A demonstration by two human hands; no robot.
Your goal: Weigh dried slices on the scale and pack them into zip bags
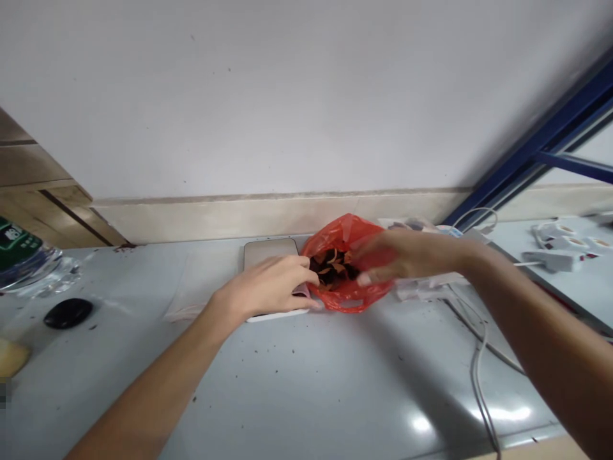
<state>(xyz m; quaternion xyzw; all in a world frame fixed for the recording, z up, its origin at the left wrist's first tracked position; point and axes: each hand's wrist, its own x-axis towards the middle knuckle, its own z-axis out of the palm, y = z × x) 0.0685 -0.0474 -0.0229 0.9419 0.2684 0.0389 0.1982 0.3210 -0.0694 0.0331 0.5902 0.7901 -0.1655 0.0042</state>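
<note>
A red plastic bag with dark brown dried pieces inside sits at the back of the grey table, near the wall. My left hand rests at the bag's left rim, its fingers pinched on the edge, over a flat silver slab that looks like a small scale. My right hand hovers over the bag's right side, blurred by motion, with the fingers reaching toward the opening. What the right fingers hold, if anything, does not show.
A clear plastic bottle with a green label and a black oval object lie at the left. Grey cables and white power strips run along the right. A blue metal frame stands at the back right. Dark crumbs dot the tabletop.
</note>
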